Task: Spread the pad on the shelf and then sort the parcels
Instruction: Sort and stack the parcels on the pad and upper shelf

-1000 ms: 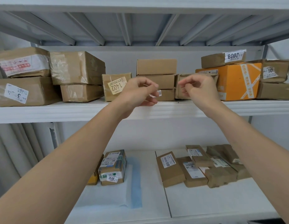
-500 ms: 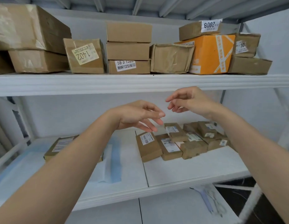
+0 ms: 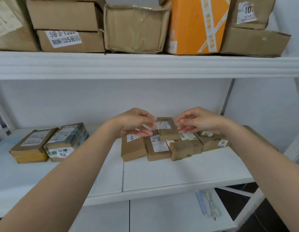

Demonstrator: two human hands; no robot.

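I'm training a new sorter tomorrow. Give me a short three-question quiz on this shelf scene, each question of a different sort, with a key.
1. True or false: the left hand and right hand are on either side of a small brown parcel lying on top of the pile.
2. Multiple choice: the orange box stands on A) the upper shelf, B) the lower shelf, C) the floor.
3. Fill in: the sticker on the taped parcel at the lower left reads ____.

Key: 1 true; 2 A; 3 3012.
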